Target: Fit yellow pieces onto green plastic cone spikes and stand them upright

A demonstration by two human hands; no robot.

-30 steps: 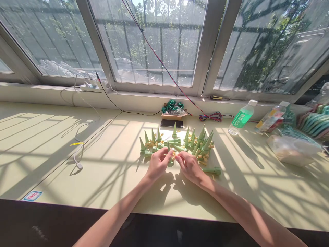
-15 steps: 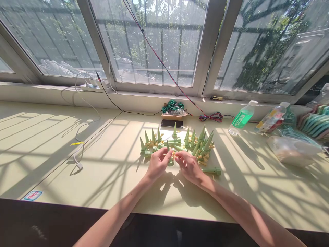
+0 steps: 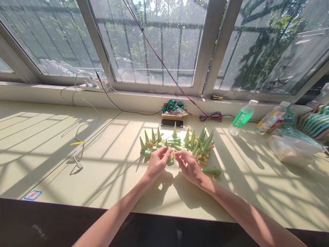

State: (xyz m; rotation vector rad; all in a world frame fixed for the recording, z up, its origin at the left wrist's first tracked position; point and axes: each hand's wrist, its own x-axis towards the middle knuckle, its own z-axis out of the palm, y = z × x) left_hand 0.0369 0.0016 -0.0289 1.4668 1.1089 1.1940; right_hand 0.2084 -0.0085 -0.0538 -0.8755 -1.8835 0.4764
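Note:
My left hand [image 3: 157, 162] is closed around a green plastic watering spike [image 3: 170, 162], its pointed tip upward between thumb and fingers. Close beside it, my right hand [image 3: 189, 166] pinches a small yellow piece [image 3: 173, 155] at the spike's side; whether it is attached cannot be made out. Behind my hands stand several like green spikes [image 3: 205, 145] with yellow pieces on them, points up. Others lie flat among them, and one lying spike [image 3: 212, 170] is to the right of my right hand.
A black phone [image 3: 171, 123] lies behind the spikes, before a small box [image 3: 174, 112] of green material. Rightward are a coiled cable [image 3: 211, 117], a green-labelled bottle [image 3: 241, 118] and a plastic bag [image 3: 293, 149]. A white cable [image 3: 79, 165] lies on the left.
The held spike has tilted slightly, its tip shifting a little left. My right fingers have moved a touch at the yellow piece. The other spikes stay where they were.

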